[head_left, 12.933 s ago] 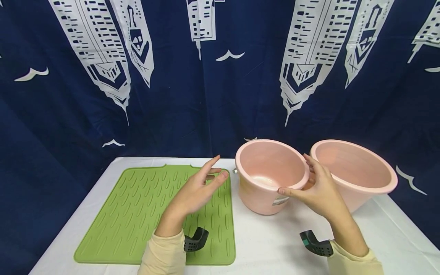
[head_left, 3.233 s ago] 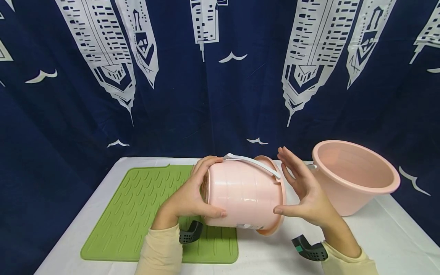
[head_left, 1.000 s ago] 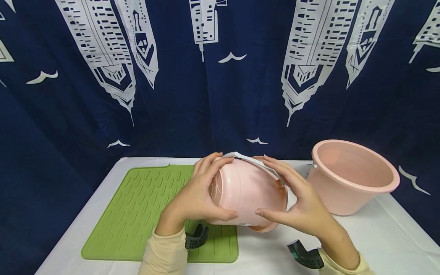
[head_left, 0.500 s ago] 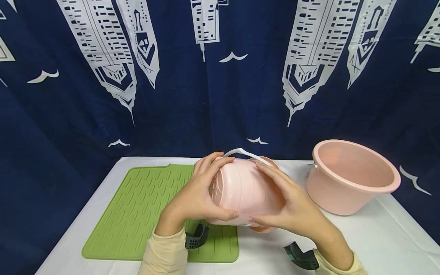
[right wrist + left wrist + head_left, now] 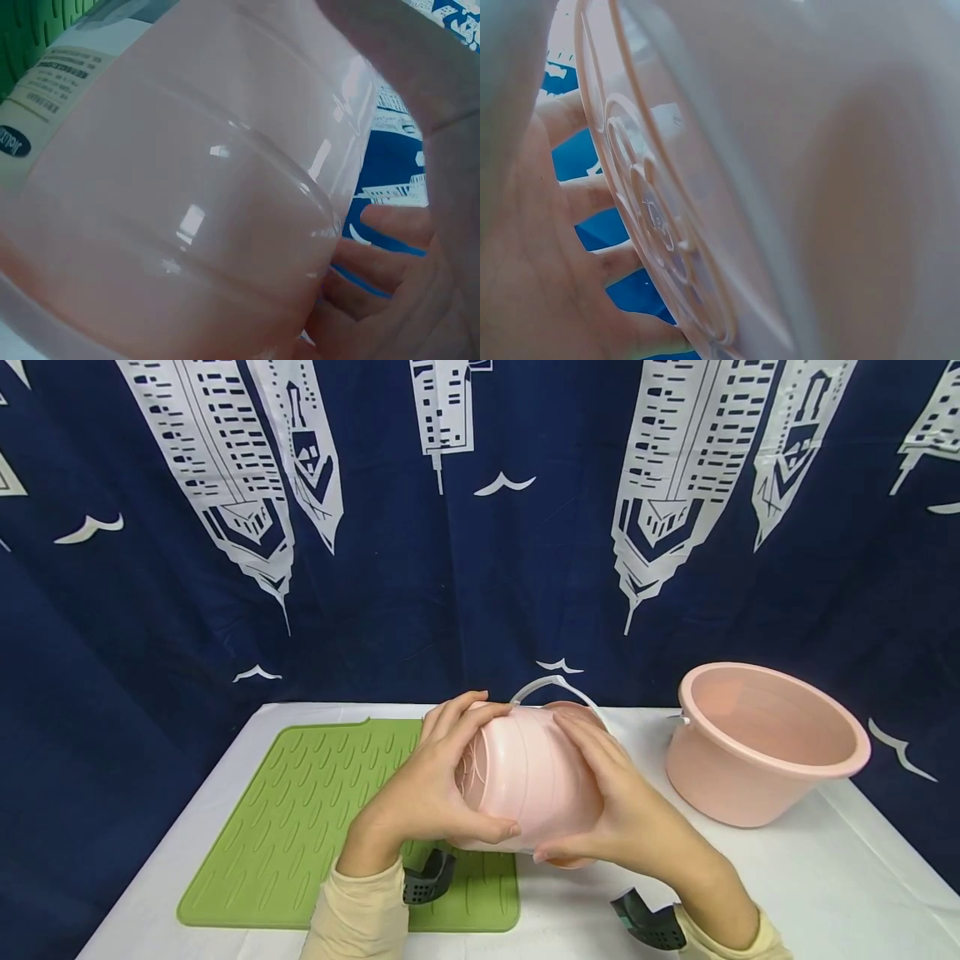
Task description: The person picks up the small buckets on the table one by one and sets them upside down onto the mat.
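A pink plastic bucket [image 5: 536, 777] is held on its side, its base facing left and its mouth turned away to the right. Its white handle [image 5: 558, 680] arches up behind it. My left hand [image 5: 416, 797] grips the base end, fingers over the top and thumb along the near side. In the left wrist view, rings show on the bucket's base [image 5: 656, 217]. Nearer the mouth, my right hand [image 5: 637, 814] holds the bucket's side between thumb and fingers, covering part of the rim. A printed label [image 5: 56, 86] shows on the wall in the right wrist view.
A wider pink basin [image 5: 738, 789] stands upright at the right of the white-covered table [image 5: 847, 860]. Under and left of the held bucket lies a green ridged mat [image 5: 300, 827]. A dark blue curtain [image 5: 450, 585] hangs behind the table.
The bucket, first upright, has been turned onto its side. Lately my right hand has closed round it and slid left, and the handle has swung up. My left hand has stayed nearly still.
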A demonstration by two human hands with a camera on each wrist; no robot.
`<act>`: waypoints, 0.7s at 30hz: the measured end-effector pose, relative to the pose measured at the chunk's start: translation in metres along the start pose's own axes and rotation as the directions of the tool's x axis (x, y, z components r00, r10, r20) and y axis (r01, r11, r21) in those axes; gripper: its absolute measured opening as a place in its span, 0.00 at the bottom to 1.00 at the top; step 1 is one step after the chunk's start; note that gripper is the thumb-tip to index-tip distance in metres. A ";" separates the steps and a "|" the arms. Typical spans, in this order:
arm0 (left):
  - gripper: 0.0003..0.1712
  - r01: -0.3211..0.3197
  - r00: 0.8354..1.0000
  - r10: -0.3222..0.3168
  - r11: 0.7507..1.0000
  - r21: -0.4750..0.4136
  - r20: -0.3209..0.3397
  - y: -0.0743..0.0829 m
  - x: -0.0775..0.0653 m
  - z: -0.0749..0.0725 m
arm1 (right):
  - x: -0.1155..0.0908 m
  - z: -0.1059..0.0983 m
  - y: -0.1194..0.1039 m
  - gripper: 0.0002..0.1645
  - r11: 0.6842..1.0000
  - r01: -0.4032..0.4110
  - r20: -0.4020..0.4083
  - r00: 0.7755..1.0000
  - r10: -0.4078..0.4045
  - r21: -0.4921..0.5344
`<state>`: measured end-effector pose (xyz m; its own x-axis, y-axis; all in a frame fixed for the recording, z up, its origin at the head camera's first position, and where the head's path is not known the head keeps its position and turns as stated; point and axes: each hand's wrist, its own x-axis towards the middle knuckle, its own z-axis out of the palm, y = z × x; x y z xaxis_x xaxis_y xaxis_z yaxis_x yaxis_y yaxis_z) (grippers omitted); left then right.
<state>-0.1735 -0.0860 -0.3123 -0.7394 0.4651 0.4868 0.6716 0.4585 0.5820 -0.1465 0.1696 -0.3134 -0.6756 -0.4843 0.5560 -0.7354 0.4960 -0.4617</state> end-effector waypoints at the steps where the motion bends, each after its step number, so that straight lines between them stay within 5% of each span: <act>1: 0.62 -0.003 1.000 0.003 1.000 0.004 0.000 0.000 0.000 0.000 | 0.001 0.001 0.000 0.78 1.000 0.013 -0.003 1.000 -0.013 -0.008; 21: 0.62 -0.018 1.000 0.018 1.000 -0.020 0.000 0.004 0.000 0.000 | 0.003 0.022 0.006 0.94 0.976 -0.018 -0.015 1.000 0.015 -0.218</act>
<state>-0.1708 -0.0842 -0.3103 -0.7271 0.4731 0.4975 0.6838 0.4345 0.5862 -0.1542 0.1552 -0.3294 -0.6853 -0.4658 0.5598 -0.6944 0.6497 -0.3095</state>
